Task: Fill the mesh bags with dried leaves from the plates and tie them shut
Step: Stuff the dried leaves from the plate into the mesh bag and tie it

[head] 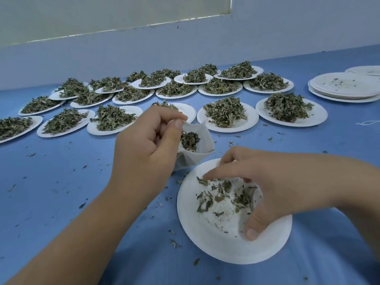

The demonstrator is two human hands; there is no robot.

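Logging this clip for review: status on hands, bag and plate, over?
Left hand pinches mesh bag open, partly filled. Right hand clawed over leftover leaves on near plate. Nothing between plate and bag.

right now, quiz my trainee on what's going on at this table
1. True or false: the mesh bag in the left hand is already tied shut.
2. The plate under the right hand is: A) heaped B) nearly empty C) upside down.
3. What colour is the table cover?
Key: 1 false, its mouth is open; 2 B; 3 blue.
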